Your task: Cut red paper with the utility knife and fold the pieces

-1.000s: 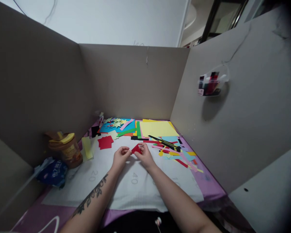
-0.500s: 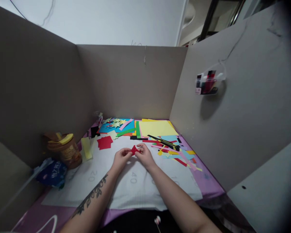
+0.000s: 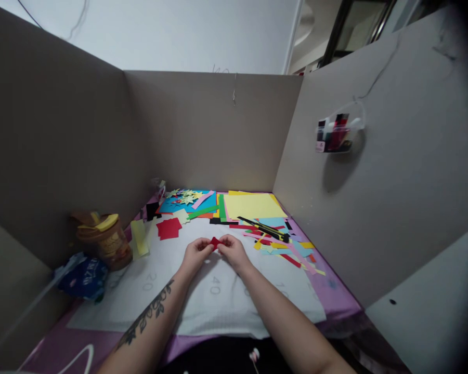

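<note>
A small folded piece of red paper (image 3: 215,242) is pinched between my two hands, just above the white sheet (image 3: 203,317). My left hand (image 3: 196,253) grips its left side with thumb and fingers. On its right side, my right hand (image 3: 233,251) is closed in the same way. The fingers hide part of the paper's edges. Left of my hands lie red paper squares (image 3: 169,228), loosely stacked. To the right rests a black and yellow utility knife (image 3: 267,230) on top of coloured paper strips (image 3: 292,250).
Folded paper stars (image 3: 187,197) lie on blue paper (image 3: 208,204) at the back left. Beside them are yellow sheets (image 3: 253,206). A brown tub (image 3: 109,244) and a blue packet (image 3: 81,278) stand at the left. Grey panels (image 3: 206,130) enclose the table; a clear container (image 3: 337,136) hangs on the right one.
The red paper's raised top point has gone down, and it looks flatter. The fingers of my right hand have lowered onto it. Other things stay where they were.
</note>
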`<state>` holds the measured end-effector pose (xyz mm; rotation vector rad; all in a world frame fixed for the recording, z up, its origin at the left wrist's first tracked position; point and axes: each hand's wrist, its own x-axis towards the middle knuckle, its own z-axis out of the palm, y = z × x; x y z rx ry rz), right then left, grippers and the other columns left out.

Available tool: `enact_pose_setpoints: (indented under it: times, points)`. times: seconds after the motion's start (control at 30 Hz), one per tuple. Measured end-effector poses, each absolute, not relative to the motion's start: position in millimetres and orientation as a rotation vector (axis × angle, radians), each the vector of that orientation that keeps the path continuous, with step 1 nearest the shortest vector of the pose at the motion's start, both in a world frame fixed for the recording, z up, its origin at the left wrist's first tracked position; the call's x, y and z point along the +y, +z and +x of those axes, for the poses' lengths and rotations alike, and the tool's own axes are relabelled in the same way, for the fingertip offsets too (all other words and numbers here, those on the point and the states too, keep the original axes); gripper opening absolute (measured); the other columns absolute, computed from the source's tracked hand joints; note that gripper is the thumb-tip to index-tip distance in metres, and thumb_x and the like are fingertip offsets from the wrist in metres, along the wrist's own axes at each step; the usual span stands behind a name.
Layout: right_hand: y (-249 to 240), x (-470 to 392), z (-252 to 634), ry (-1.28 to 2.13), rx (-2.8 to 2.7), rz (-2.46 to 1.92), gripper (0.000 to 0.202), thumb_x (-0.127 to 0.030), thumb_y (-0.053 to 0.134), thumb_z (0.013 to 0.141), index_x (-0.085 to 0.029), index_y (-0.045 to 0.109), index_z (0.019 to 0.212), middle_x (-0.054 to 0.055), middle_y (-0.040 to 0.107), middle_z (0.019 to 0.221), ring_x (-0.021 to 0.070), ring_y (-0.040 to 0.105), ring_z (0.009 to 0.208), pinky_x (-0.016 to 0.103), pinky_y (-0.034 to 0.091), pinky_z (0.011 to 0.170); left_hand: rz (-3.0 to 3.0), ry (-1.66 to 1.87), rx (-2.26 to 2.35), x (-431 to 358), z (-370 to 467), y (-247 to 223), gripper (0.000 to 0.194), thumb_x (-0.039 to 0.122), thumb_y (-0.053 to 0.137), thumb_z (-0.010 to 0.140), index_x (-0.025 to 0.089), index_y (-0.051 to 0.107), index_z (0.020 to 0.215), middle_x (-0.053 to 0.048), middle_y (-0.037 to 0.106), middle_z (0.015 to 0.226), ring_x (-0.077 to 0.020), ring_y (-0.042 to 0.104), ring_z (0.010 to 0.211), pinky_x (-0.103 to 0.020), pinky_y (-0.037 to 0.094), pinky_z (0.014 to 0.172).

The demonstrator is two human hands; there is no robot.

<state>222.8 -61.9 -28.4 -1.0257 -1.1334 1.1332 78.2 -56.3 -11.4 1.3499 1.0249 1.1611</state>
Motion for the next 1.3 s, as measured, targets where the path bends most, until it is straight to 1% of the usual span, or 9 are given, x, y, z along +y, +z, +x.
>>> enact_pose_setpoints:
  times: [0.4,0.5,0.6,0.87,1.03,1.1,1.17,1.23,1.3]
  points:
    - [-24.9,-62.4,220.6,1.213,-1.028,-0.951,0.008,-0.015,0.057,0.058,-0.018,0.057,0.065,-0.007,0.052,0.047,0.0081,0.044,0.043,0.02,0.029,0.045,1.234,1.156,0.98,-59.0,78.8,-7.3,0.011,0.022,0.066,0.063,0.015,0.063,0.07,0.003,0.06,0.055,-0.0085,0.049,0.049,-0.019,0.035,0.05]
    - [-22.4,-64.1,219.2,1.255,-0.986,-0.932,0.009,-0.015,0.056,0.058,-0.019,0.056,0.065,-0.007,0.051,0.045,0.0079,0.042,0.041,0.02,0.029,0.043,1.199,1.165,0.937,-59.2,78.4,-7.9,0.011,0.02,0.063,0.062,0.016,0.062,0.072,0.004,0.059,0.055,-0.009,0.05,0.051,-0.02,0.037,0.052]
    - [-19.9,-66.1,218.5,1.3,-0.947,-0.911,0.009,-0.018,0.057,0.057,-0.019,0.054,0.066,-0.007,0.05,0.047,0.0079,0.042,0.041,0.02,0.031,0.043,1.177,1.166,0.896,-59.6,78.6,-7.8,0.012,0.019,0.061,0.061,0.016,0.064,0.073,0.003,0.061,0.058,-0.0096,0.051,0.054,-0.02,0.038,0.055]
    - [-19.4,-67.7,223.3,1.343,-0.974,-0.895,0.01,-0.021,0.057,0.057,-0.02,0.054,0.067,-0.004,0.055,0.05,0.0104,0.048,0.044,0.022,0.036,0.044,1.178,1.158,0.894,-59.0,76.4,-8.4,0.009,0.017,0.057,0.061,0.015,0.063,0.065,0.003,0.055,0.051,-0.0087,0.045,0.05,-0.02,0.033,0.05]
    - [-18.3,-69.5,228.6,1.27,-1.098,-0.915,0.008,-0.019,0.055,0.059,-0.019,0.059,0.065,-0.001,0.06,0.052,0.0128,0.053,0.048,0.025,0.042,0.05,1.233,1.153,0.93,-58.1,73.7,-8.1,0.01,0.023,0.058,0.064,0.014,0.064,0.066,0.002,0.056,0.052,-0.0093,0.046,0.05,-0.02,0.033,0.051]
    - [-16.9,-70.6,231.1,1.214,-1.17,-0.929,0.009,-0.017,0.053,0.058,-0.018,0.06,0.063,-0.001,0.061,0.052,0.0137,0.054,0.05,0.026,0.042,0.053,1.272,1.151,0.947,-58.9,73.0,-6.4,0.011,0.025,0.062,0.065,0.014,0.062,0.065,0.002,0.057,0.054,-0.0099,0.048,0.051,-0.021,0.034,0.052]
    - [-15.6,-71.3,234.2,1.138,-1.24,-0.951,0.011,-0.015,0.051,0.059,-0.018,0.061,0.061,0.0,0.06,0.053,0.0142,0.053,0.053,0.026,0.042,0.055,1.316,1.144,0.962,-60.2,72.4,-4.3,0.011,0.024,0.065,0.063,0.014,0.06,0.065,0.001,0.059,0.056,-0.0103,0.05,0.052,-0.02,0.036,0.052]
    - [-14.7,-71.6,237.2,1.034,-1.286,-0.981,0.012,-0.013,0.051,0.06,-0.019,0.061,0.06,0.0,0.059,0.057,0.0147,0.053,0.057,0.026,0.041,0.057,1.358,1.141,0.977,-61.6,72.0,-2.9,0.012,0.023,0.066,0.063,0.015,0.058,0.068,0.001,0.059,0.056,-0.0104,0.051,0.051,-0.02,0.036,0.05]
    - [-14.4,-71.8,239.1,0.929,-1.303,-1.01,0.012,-0.013,0.051,0.062,-0.02,0.062,0.063,0.0,0.06,0.066,0.016,0.054,0.066,0.027,0.041,0.062,1.393,1.155,0.992,-62.6,72.3,-3.1,0.015,0.023,0.066,0.063,0.017,0.055,0.071,0.003,0.058,0.058,-0.0098,0.051,0.05,-0.019,0.035,0.049]
